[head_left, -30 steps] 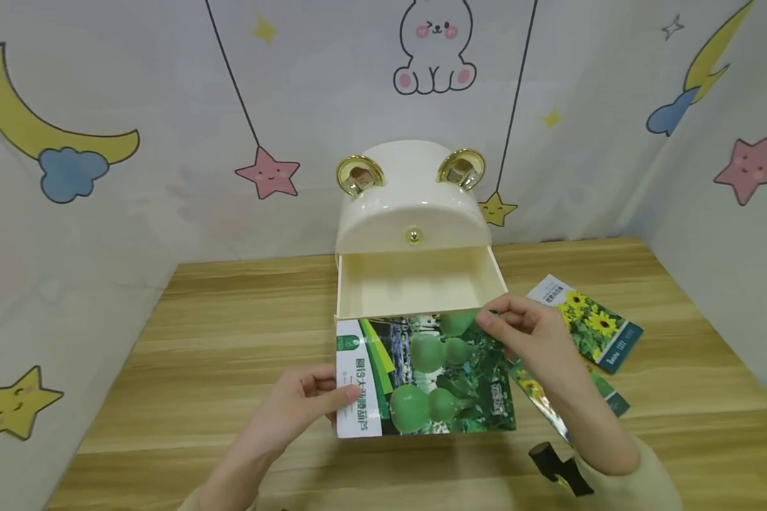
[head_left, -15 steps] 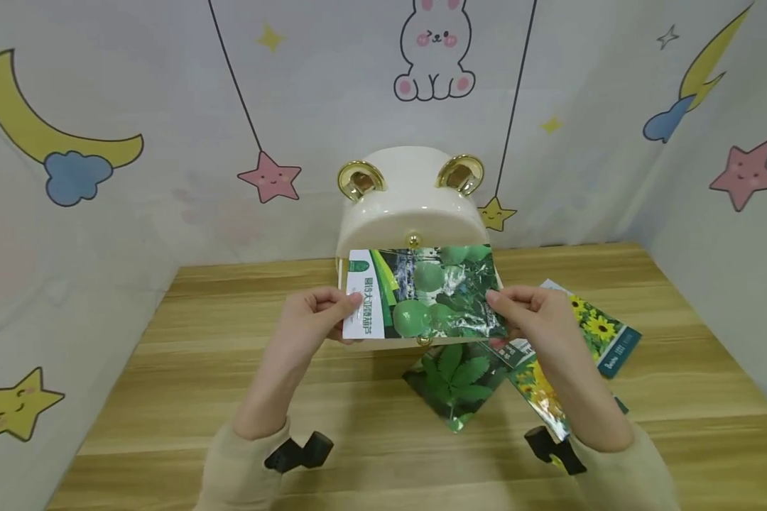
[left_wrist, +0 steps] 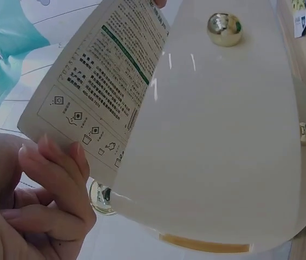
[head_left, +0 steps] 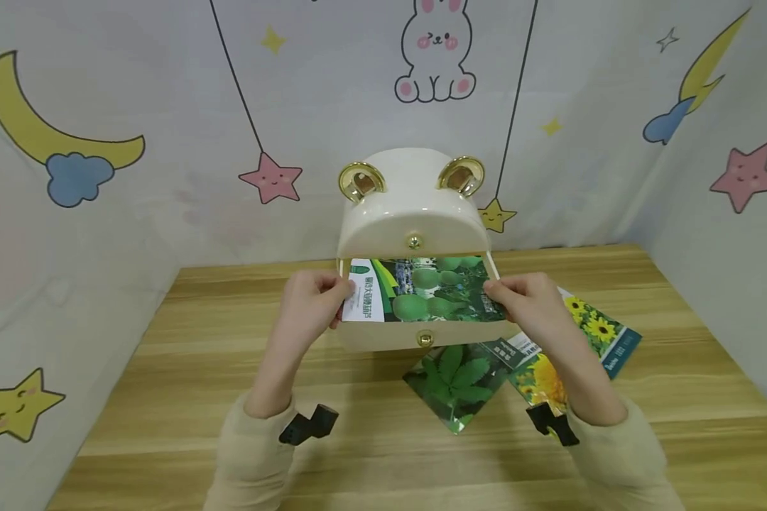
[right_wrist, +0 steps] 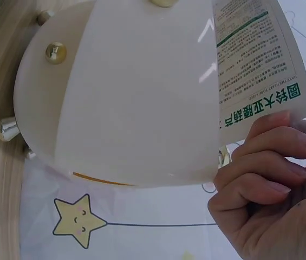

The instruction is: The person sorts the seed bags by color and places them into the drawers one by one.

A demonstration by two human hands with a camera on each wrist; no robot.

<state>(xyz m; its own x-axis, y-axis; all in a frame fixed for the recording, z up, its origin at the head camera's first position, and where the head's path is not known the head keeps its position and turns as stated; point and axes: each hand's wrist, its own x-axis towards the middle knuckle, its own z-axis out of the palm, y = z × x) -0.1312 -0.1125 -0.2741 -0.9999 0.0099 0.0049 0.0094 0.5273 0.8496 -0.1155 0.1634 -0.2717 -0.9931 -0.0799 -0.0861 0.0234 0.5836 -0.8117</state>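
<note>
A seed packet (head_left: pixel 425 291) with green gourds on its front lies across the opening of a pulled-out drawer (head_left: pixel 377 337). My left hand (head_left: pixel 309 301) pinches its left end, and my right hand (head_left: pixel 535 305) pinches the right end. The drawer belongs to a white storage box (head_left: pixel 415 188) with gold ears and gold knobs. Both wrist views show the packet's printed back (left_wrist: pixel 106 76) rising past the drawer wall, its lower part hidden behind that wall. In the right wrist view, fingers (right_wrist: pixel 274 146) press against the packet's printed side.
On the wooden table (head_left: pixel 230 369), right of centre, lie several more seed packets: one with a green leaf (head_left: pixel 454 383), one with orange flowers (head_left: pixel 540 383), and one with yellow flowers (head_left: pixel 601 330). A cartoon-printed cloth (head_left: pixel 185 142) stands behind the box.
Both hands have carried the gourd packet forward from in front of the drawer to over its opening, then lowered it there. The leaf packet beneath has come into view.
</note>
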